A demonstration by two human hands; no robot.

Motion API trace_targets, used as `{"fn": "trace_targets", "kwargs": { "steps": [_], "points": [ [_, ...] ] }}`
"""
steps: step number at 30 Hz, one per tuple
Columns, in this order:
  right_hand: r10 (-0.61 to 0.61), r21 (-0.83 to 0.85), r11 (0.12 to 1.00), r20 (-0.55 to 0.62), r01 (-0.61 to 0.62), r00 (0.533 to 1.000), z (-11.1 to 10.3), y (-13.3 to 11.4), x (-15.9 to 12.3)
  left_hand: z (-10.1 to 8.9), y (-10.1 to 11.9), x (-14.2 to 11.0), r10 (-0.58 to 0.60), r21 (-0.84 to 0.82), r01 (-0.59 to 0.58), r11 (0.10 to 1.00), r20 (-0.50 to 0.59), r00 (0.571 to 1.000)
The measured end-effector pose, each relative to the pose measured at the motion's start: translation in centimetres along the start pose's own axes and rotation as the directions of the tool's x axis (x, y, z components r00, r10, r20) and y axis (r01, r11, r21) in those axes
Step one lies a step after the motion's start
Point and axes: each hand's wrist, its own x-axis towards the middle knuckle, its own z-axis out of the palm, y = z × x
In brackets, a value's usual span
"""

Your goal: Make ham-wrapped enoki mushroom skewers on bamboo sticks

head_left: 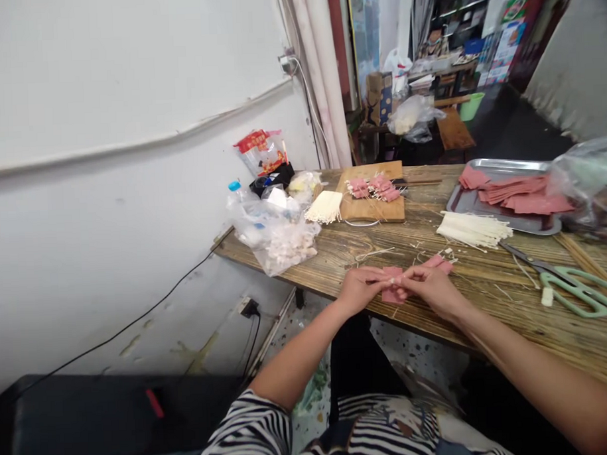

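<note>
Near the table's front edge, a pink meat slice [393, 296] lies under the fingers of both hands, with a few pale enoki mushrooms [392, 281] across it. My left hand [360, 290] is closed, its fingertips pinching the slice's left side. From the right, my right hand [429, 288] pinches the same slice. Just beyond my right hand lie finished-looking pink rolls [443, 262] with pale enoki ends, partly hidden by it. A bunch of trimmed enoki [473, 230] rests farther back. Scissors with green handles [574, 286] lie to the right.
A metal tray [457, 205] holds stacked meat slices [519, 192]. Skewered rolls [376, 186] sit on a wooden board [395, 212], with more enoki [325, 207] beside it. Plastic bags [278, 238] crowd the left end. Wooden skewers [583, 254] lie near the scissors.
</note>
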Motion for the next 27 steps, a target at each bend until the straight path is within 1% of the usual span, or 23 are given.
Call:
{"fn": "trace_targets", "kwargs": {
  "steps": [1,3,6,8,10,13,15,18,21,25,27],
  "points": [
    [-0.028,-0.088,0.996,0.006,0.028,1.0,-0.2,0.1,-0.1,0.1,-0.2,-0.2,0.027,0.014,-0.027,1.0,0.013,1.0],
    [-0.103,-0.263,0.96,0.001,0.099,0.995,-0.5,0.4,-0.2,0.1,-0.7,-0.4,0.096,0.037,-0.097,0.995,0.039,0.995],
    [-0.25,-0.468,0.854,0.008,0.225,0.968,-0.8,0.9,-0.4,0.1,-1.3,-0.4,0.21,0.077,-0.218,0.973,0.095,0.973],
    [-0.306,-0.54,0.79,0.065,0.291,0.95,-1.0,1.2,-0.6,0.0,-1.7,-0.4,0.272,0.11,-0.287,0.952,0.131,0.953],
    [-0.362,-0.58,0.727,0.131,0.368,0.923,-1.1,1.5,-0.7,0.1,-2.1,-0.3,0.324,0.139,-0.344,0.929,0.144,0.935],
    [-0.461,-0.627,0.613,0.211,0.481,0.862,-1.1,1.9,-0.9,0.3,-2.4,-0.3,0.379,0.173,-0.404,0.898,0.161,0.911],
    [-0.506,-0.657,0.527,0.267,0.539,0.82,-1.0,2.2,-1.0,0.4,-2.4,-0.2,0.39,0.197,-0.422,0.885,0.179,0.903],
    [-0.539,-0.705,0.39,0.347,0.592,0.768,-1.0,2.4,-1.1,0.3,-2.1,-0.1,0.39,0.24,-0.437,0.867,0.218,0.894],
    [-0.539,-0.744,0.234,0.436,0.626,0.72,-1.2,2.4,-1.2,0.0,-1.7,-0.2,0.386,0.297,-0.467,0.833,0.294,0.875],
    [-0.49,-0.747,-0.002,0.58,0.665,0.651,-1.3,2.5,-1.2,-0.6,-1.2,-0.2,0.363,0.39,-0.539,0.747,0.441,0.821],
    [-0.443,-0.736,-0.128,0.642,0.665,0.626,-1.2,2.6,-1.1,-0.9,-1.0,-0.1,0.331,0.429,-0.569,0.701,0.511,0.793]
  ]
}}
